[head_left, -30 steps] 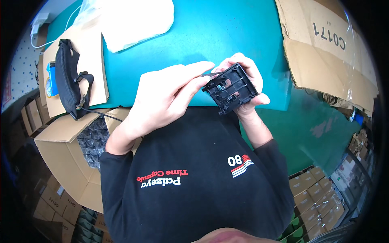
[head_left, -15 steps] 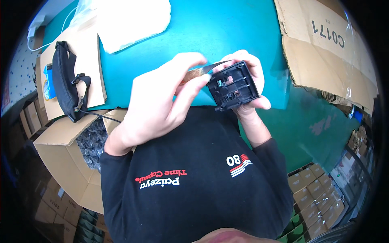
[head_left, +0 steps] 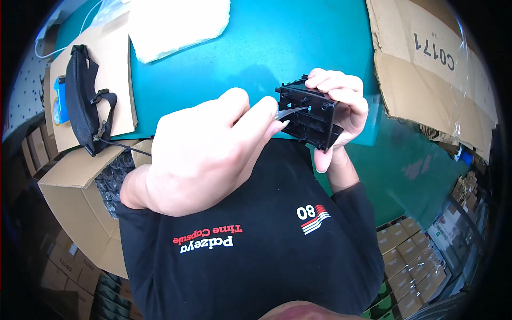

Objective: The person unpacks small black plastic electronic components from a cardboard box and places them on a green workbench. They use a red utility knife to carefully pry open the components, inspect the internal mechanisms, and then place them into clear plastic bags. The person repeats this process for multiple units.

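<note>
In front of my chest, my right hand (head_left: pixel 344 101) grips a black plastic housing (head_left: pixel 316 124) by its right side, fingers over the top and thumb below. The housing is tilted, with its ribbed, slotted inside facing left. My left hand (head_left: pixel 205 154) is closed on a small knife, whose thin pointed blade (head_left: pixel 291 113) sticks out past the fingertips. The blade's tip lies against the inner face of the housing, beside a small slot. The knife's handle is hidden in my left hand.
A white plastic bag (head_left: pixel 178 29) lies on the green table (head_left: pixel 298 37). A black waist bag (head_left: pixel 84 101) rests on cardboard at left, above an open carton (head_left: pixel 72 194) of plastic-wrapped pieces. Another carton (head_left: pixel 426 69) stands at right; several stacked boxes (head_left: pixel 405 256) sit lower right.
My right hand has turned the housing so its inside faces left instead of up at me. My left hand has brought the knife blade down from above the housing's edge to its inner face.
</note>
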The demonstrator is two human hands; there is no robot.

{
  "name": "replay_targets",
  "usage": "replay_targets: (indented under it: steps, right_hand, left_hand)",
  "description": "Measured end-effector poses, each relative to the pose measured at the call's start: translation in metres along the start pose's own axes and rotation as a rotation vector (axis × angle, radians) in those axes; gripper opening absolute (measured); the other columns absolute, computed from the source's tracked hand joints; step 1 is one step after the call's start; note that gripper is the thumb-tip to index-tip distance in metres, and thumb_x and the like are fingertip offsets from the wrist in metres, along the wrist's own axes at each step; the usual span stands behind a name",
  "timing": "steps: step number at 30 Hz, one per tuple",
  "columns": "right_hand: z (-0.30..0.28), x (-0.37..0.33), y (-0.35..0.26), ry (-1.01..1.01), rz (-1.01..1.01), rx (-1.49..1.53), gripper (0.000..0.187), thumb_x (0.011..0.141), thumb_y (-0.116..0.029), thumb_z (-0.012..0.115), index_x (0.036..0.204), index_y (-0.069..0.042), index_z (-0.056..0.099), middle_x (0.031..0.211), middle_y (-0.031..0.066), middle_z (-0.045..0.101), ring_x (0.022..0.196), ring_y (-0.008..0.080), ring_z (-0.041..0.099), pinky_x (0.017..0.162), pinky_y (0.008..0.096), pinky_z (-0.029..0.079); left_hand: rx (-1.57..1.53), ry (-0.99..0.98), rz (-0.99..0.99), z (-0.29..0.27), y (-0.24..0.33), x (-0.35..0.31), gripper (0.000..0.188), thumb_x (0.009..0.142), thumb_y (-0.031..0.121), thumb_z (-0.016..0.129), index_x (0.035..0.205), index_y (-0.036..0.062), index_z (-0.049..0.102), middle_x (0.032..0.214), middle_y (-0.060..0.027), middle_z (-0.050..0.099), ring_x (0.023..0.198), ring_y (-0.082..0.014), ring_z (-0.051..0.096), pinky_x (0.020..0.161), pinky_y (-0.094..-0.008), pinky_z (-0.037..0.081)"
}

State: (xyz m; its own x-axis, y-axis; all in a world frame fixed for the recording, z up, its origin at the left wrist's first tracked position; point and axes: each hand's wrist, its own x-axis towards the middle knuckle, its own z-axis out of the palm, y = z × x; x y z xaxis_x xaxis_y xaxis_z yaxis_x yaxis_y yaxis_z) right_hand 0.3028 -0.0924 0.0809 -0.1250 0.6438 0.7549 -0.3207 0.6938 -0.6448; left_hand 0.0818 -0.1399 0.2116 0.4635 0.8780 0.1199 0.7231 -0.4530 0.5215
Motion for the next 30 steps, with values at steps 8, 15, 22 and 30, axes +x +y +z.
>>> replay_targets:
  steps: [8,15,22,30]
  right_hand:
    - [0.001,-0.001,0.0,-0.03,0.015,-0.04,0.102,0.047,-0.063,0.094,0.116,0.005,0.062,0.114,0.0152,0.057,0.1,0.0303,0.068,0.08,0.0392,0.059]
    - [0.0,0.0,0.0,-0.051,-0.004,-0.132,0.099,0.046,-0.061,0.096,0.113,0.005,0.065,0.111,0.0147,0.058,0.097,0.0306,0.069,0.08,0.0386,0.059]
    - [-0.006,0.001,-0.006,-0.192,0.03,-0.318,0.1,0.052,-0.07,0.088,0.111,0.007,0.061,0.106,0.013,0.058,0.096,0.0303,0.069,0.081,0.044,0.058]
    - [-0.013,0.002,-0.008,-0.279,0.065,-0.424,0.101,0.051,-0.068,0.089,0.112,0.009,0.064,0.105,0.0144,0.061,0.095,0.0296,0.069,0.083,0.0427,0.057]
  left_hand:
    - [-0.017,-0.015,0.019,-0.001,-0.002,0.0,0.021,0.088,0.012,0.077,0.109,0.0064,0.072,0.074,-0.0079,0.051,0.058,-0.0242,0.057,0.053,-0.0359,0.045]
    - [-0.057,-0.012,0.017,0.003,-0.007,0.002,0.018,0.089,0.011,0.075,0.107,0.006,0.072,0.072,-0.0086,0.051,0.056,-0.0261,0.056,0.052,-0.0368,0.044]
    - [-0.087,-0.081,0.027,0.004,-0.014,0.0,0.016,0.091,0.011,0.074,0.105,0.0061,0.07,0.073,-0.0098,0.052,0.058,-0.0279,0.057,0.052,-0.0373,0.045]
    - [0.339,-0.132,0.138,0.014,-0.009,-0.005,0.017,0.088,0.013,0.069,0.104,0.0087,0.069,0.076,-0.0035,0.047,0.061,-0.0164,0.056,0.052,-0.0301,0.044]
